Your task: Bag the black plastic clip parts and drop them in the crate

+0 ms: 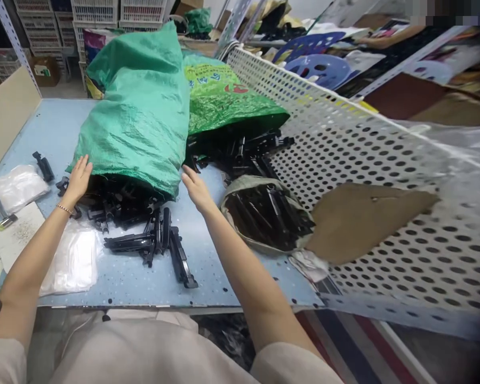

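Note:
A large green woven sack [140, 106] lies on the blue table with its mouth toward me. Black plastic parts [158, 232] spill from the mouth onto the tabletop. My left hand [79, 180] rests against the sack's lower left edge, fingers stretched out. On the other side, my right hand [198, 189] is held flat with fingers extended, close to the sack's right edge; whether it touches the sack I cannot tell. Neither hand is wrapped round anything. Behind and right, a printed green sack [232, 101] also has black parts at its mouth.
A cloth bag [266, 213] full of black parts stands right of my right arm, by brown cardboard [368, 221] and a white perforated panel [384, 154]. Clear plastic bags [74, 258] and papers [24, 229] lie at left. A person's arm [388, 40] shows beyond the panel.

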A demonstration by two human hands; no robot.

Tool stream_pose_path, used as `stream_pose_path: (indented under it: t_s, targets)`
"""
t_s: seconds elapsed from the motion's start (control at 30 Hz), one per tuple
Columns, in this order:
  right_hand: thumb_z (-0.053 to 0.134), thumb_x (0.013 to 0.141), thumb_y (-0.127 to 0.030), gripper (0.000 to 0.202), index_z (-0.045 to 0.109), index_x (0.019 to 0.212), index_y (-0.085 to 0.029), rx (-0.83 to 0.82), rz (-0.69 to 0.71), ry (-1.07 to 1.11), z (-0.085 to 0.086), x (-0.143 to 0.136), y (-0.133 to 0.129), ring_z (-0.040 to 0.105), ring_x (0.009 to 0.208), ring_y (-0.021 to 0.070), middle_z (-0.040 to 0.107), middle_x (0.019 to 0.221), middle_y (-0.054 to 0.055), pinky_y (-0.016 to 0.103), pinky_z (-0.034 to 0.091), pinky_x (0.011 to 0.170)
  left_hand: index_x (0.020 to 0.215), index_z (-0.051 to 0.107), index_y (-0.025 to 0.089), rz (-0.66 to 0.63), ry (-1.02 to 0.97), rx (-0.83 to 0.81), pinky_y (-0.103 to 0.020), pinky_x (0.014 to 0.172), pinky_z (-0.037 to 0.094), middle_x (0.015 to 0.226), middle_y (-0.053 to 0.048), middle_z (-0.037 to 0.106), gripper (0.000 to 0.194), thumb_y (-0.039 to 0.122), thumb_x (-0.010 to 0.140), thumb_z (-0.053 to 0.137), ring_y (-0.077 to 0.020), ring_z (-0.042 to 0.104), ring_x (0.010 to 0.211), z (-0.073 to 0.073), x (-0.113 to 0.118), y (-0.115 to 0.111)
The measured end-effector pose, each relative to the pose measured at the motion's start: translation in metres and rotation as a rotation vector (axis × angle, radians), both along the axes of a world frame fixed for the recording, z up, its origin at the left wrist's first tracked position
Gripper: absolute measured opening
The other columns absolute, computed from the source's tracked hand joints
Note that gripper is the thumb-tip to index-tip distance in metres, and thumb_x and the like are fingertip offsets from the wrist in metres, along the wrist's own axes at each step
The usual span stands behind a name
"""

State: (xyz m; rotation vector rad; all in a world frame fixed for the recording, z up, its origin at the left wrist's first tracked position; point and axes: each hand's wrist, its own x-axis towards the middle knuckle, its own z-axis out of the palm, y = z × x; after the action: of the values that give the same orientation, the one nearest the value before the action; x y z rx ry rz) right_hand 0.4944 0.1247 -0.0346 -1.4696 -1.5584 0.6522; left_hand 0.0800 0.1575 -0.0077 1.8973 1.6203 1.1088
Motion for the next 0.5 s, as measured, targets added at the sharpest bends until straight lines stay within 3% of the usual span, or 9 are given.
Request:
stream_pose_path:
  t_s: [0.07, 0.13, 0.17, 0.23, 0.3, 0.37, 0.5]
  targets:
    - [0.047, 0.091, -0.061, 0.059, 0.058, 0.133, -0.021, -0.060, -0.017, -0.038, -0.010, 0.002, -0.056, 0.055, 0.128, 0.0283, 0.060, 0.138, 0.013, 0.049, 0.039, 0.111, 0.152, 0.037, 0.021, 0.007, 0.019, 0.050, -0.049, 0.125, 0.014, 0.162, -0.013, 0.031, 0.066, 0.060, 0.098, 0.032, -0.0256, 0.022, 0.153, 0.002, 0.005, -0.042]
    - [0.047, 0.092, -0.057, 0.055, 0.060, 0.129, -0.019, -0.188, -0.028, -0.129, -0.019, 0.000, -0.113, 0.063, 0.113, 0.0278, 0.066, 0.124, 0.014, 0.048, 0.047, 0.101, 0.153, 0.034, 0.024, 0.024, 0.103, 0.159, -0.053, 0.124, 0.016, 0.163, -0.012, 0.028, 0.068, 0.056, 0.095, 0.048, -0.0285, 0.018, 0.153, 0.001, 0.021, -0.096]
    - [0.049, 0.091, -0.057, 0.056, 0.059, 0.131, -0.018, -0.271, -0.028, -0.201, -0.022, -0.004, -0.140, 0.064, 0.107, 0.0278, 0.067, 0.120, 0.015, 0.046, 0.049, 0.096, 0.153, 0.034, 0.026, -0.028, 0.147, 0.213, -0.055, 0.124, 0.018, 0.162, -0.011, 0.030, 0.067, 0.052, 0.094, 0.053, -0.0284, 0.020, 0.153, -0.001, 0.034, -0.125]
    - [0.054, 0.088, -0.057, 0.063, 0.054, 0.137, -0.018, -0.443, -0.020, -0.356, -0.028, -0.014, -0.184, 0.065, 0.101, 0.0293, 0.065, 0.118, 0.016, 0.044, 0.051, 0.090, 0.151, 0.037, 0.029, -0.245, 0.253, 0.290, -0.056, 0.122, 0.023, 0.158, -0.008, 0.038, 0.059, 0.041, 0.095, 0.054, -0.0271, 0.023, 0.152, -0.012, 0.067, -0.177]
    - [0.055, 0.088, -0.054, 0.063, 0.051, 0.140, -0.019, -0.552, -0.014, -0.446, -0.033, -0.025, -0.210, 0.065, 0.101, 0.0306, 0.063, 0.121, 0.016, 0.043, 0.050, 0.087, 0.149, 0.041, 0.029, -0.501, 0.424, 0.281, -0.059, 0.121, 0.021, 0.160, -0.009, 0.036, 0.058, 0.038, 0.094, 0.056, -0.0306, 0.018, 0.153, -0.030, 0.101, -0.213]
    - [0.049, 0.091, -0.045, 0.051, 0.054, 0.135, -0.019, -0.587, -0.056, -0.439, -0.035, -0.030, -0.216, 0.065, 0.102, 0.0304, 0.064, 0.121, 0.016, 0.041, 0.049, 0.087, 0.148, 0.043, 0.031, -0.720, 0.595, 0.248, -0.063, 0.121, 0.017, 0.163, -0.008, 0.030, 0.063, 0.044, 0.090, 0.062, -0.0341, 0.019, 0.153, -0.051, 0.129, -0.223]
    - [0.043, 0.092, -0.034, 0.033, 0.059, 0.114, -0.015, -0.583, -0.264, -0.137, -0.037, -0.012, -0.201, 0.064, 0.087, 0.0243, 0.066, 0.096, 0.011, 0.034, 0.049, 0.076, 0.145, 0.046, 0.040, -0.784, 0.707, 0.230, -0.063, 0.121, 0.013, 0.164, -0.003, 0.027, 0.061, 0.046, 0.088, 0.066, -0.0350, 0.016, 0.153, -0.077, 0.156, -0.191]
